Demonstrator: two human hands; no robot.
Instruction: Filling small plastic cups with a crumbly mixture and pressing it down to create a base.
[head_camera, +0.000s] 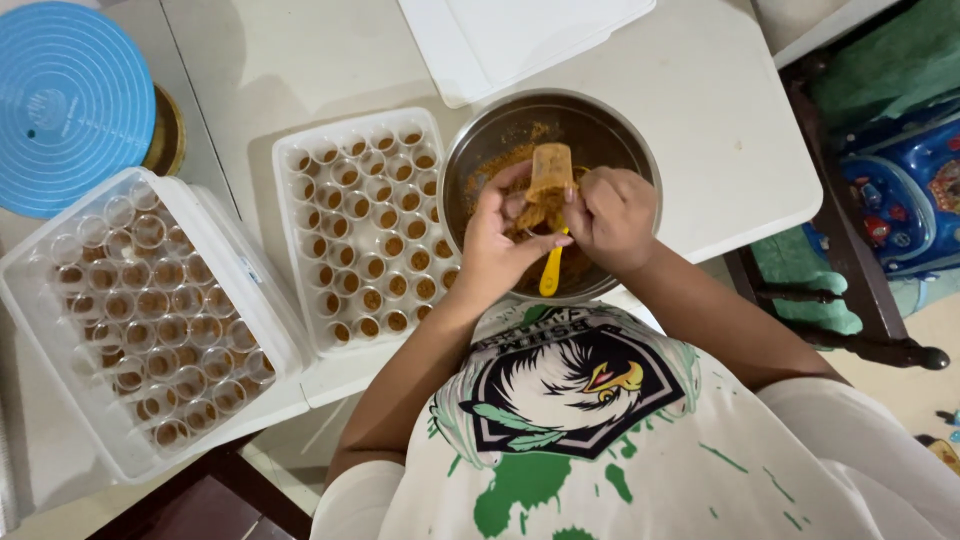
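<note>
Both hands meet over a round steel bowl (470, 150) that holds orange-brown powder. My left hand (495, 245) pinches a small clear cup (549, 172) coated with the powder, held upright above the bowl. My right hand (612, 215) grips a yellow spoon (551, 275), its handle pointing toward my chest and its bowl end hidden between my fingers by the cup. Left of the bowl lies a white tray (290, 215) packed with several small cups, each with brown powder at the bottom.
A clear lidded box (215, 235) of more filled cups sits at the left. A blue round lid (65, 105) on a tin is at the far left corner. A white lid (480, 40) lies beyond the bowl. The table edge and a dark chair (860, 330) are on the right.
</note>
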